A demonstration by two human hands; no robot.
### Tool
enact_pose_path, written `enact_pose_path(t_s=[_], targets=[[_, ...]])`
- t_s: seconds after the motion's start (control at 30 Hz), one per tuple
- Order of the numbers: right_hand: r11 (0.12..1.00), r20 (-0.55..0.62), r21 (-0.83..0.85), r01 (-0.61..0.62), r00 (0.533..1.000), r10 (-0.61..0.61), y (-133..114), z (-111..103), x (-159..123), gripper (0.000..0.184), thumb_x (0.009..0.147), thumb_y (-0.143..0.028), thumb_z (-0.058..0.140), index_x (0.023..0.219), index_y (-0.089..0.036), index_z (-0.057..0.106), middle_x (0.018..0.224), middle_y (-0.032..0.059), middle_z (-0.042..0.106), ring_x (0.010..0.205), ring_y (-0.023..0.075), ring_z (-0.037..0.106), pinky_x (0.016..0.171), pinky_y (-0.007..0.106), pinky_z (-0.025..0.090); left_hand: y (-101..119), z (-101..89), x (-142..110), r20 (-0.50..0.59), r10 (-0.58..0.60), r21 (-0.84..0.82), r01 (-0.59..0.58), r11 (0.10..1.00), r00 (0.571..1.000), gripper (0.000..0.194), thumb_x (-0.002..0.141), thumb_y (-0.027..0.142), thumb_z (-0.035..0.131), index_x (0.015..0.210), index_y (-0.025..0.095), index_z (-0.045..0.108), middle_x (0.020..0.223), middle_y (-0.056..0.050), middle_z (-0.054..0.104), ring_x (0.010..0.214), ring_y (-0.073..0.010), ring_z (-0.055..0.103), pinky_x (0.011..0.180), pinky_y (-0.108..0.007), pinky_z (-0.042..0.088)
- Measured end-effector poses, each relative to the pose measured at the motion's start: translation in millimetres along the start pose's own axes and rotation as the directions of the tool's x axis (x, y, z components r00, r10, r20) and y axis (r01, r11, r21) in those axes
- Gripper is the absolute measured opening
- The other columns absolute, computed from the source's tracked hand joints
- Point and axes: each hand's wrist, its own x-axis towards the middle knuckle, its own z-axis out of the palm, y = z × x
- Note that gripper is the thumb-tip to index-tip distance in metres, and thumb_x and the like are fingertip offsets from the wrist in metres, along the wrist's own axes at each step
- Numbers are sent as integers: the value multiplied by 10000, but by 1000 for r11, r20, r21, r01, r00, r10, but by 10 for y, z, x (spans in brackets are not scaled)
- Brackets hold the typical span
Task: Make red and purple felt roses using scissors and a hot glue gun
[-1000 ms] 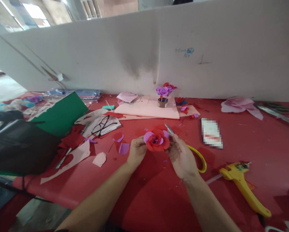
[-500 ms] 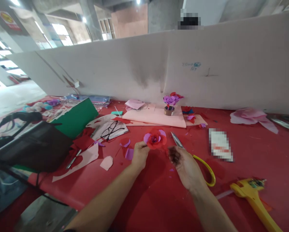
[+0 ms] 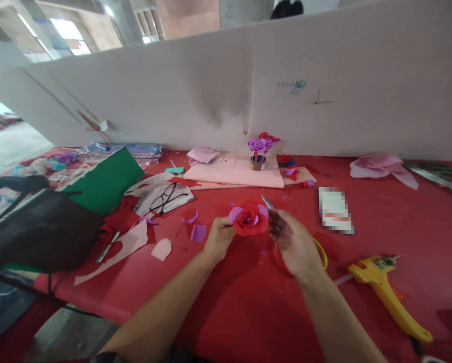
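Note:
A paper flower (image 3: 248,220) with red and purple petals is held over the red table by my left hand (image 3: 219,237), its fingers closed at the flower's left side. At the right edge of the same flower, my right hand (image 3: 292,239) has curled fingers pinching the outer petal; the fingertips are partly hidden. Beneath the right hand lie scissors (image 3: 322,249) with a yellow handle, their blade tip showing beyond the fingers. Purple petal pieces (image 3: 199,233) rest left of my left hand.
A yellow glue gun (image 3: 387,290) lies at the right. Farther back, a small pot (image 3: 258,163) of paper flowers stands on pink sheets (image 3: 229,175). Eyeglasses (image 3: 166,199), a dark bag (image 3: 40,227) and a green board (image 3: 105,181) are at the left. A white partition (image 3: 154,96) rises behind.
My right hand has come in from the right to the flower's edge, where it had been apart. The flower has turned to face up more. The view has shifted slightly.

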Motion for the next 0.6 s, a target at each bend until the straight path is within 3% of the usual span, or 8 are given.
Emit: enact_pose_path(t_s=[0.1,0.2,0.4,0.5,0.6], targets=[[992,38,-53,112,993,-110,-50,-32,3,247,687,-408,730,827,-205,745,829,15,707,712,131,575,631,236,439,12,23,-20,40,-39,14,38,999,998,199,588,347,811,694,184,766,676,-31,724,756,-213,663,757,-342,536],[991,35,-42,129,991,-127,-31,-34,3,214,639,-375,791,774,-217,742,754,-11,693,668,112,565,622,223,440,65,64,-41,87,-80,47,76,996,993,215,562,356,825,666,177,765,655,-30,720,734,-210,663,772,-348,533],[988,-165,46,148,977,-139,-4,-52,63,231,529,-302,849,701,-218,719,618,-49,623,529,74,502,517,205,410,101,73,-45,116,-87,105,75,992,989,211,546,333,836,667,174,769,624,-19,708,647,-165,634,737,-309,525],[970,-182,-138,202,957,-225,20,-98,124,219,574,-346,815,694,-196,709,538,-63,542,472,64,427,459,204,343,91,22,-15,57,-41,84,36,996,998,193,557,321,830,669,177,767,623,-17,706,646,-162,630,727,-303,524],[882,-86,-420,214,958,-274,101,-121,188,244,659,-392,747,752,-168,723,527,-45,552,486,86,440,485,225,348,115,-24,17,-29,6,68,-4,998,1000,215,574,329,818,716,175,770,637,-18,705,693,-180,640,724,-302,519]])
